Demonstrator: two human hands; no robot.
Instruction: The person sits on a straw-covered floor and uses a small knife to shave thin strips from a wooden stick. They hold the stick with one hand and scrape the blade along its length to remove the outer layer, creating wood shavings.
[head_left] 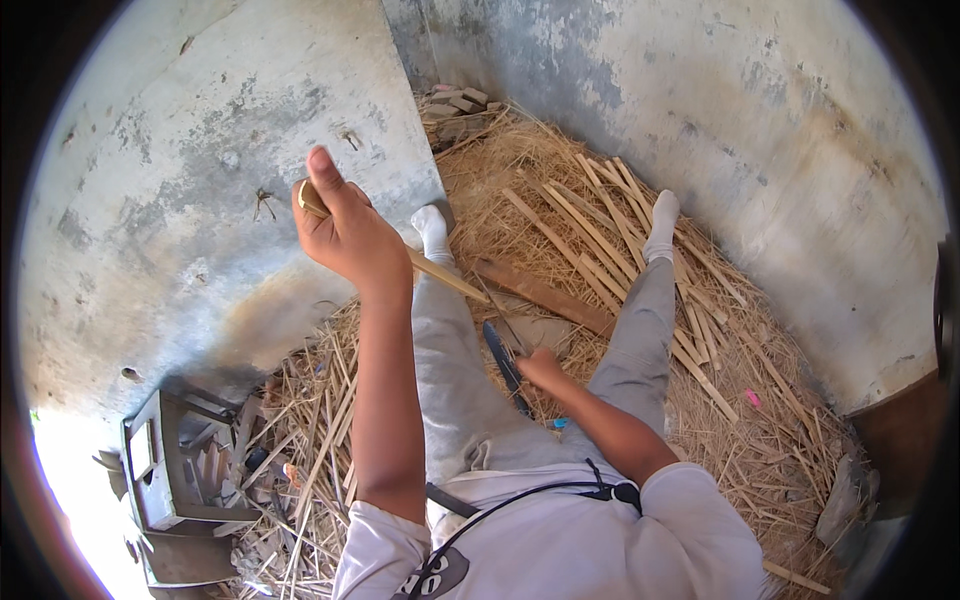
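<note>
Left hand: the person's left hand (350, 240) is raised in front of the left wall, closed in a fist round a pale stick, thumb pointing up.
Stick: the pale stick (450, 278) shows one end above the fist and slants down to the right, over the left leg, to a point between the knees.
Right hand: the person's right hand (541, 370) is low between the thighs, fingers curled round the lower end of a thin tool.
Thin tool: the thin tool (508, 325) rises from the right hand toward the stick's lower end; whether the two touch cannot be told.
Dark object: a long, dark, flat object (503, 362) lies just left of the right hand; its kind is unclear.
Board: a brown board (545, 294) lies on the ground between the legs, beyond the right hand.
Strips: long wooden strips (575, 232) lie in a loose pile between the feet and past the right leg.
Ground: straw (480, 185) and splinters cover it, with a pink scrap (752, 398) at the right.
Clothing: grey trousers (455, 400), white socks (432, 228) and a pale shirt (560, 545).
Lower left: a wooden frame (153, 470) stands by the wall (200, 150).
</note>
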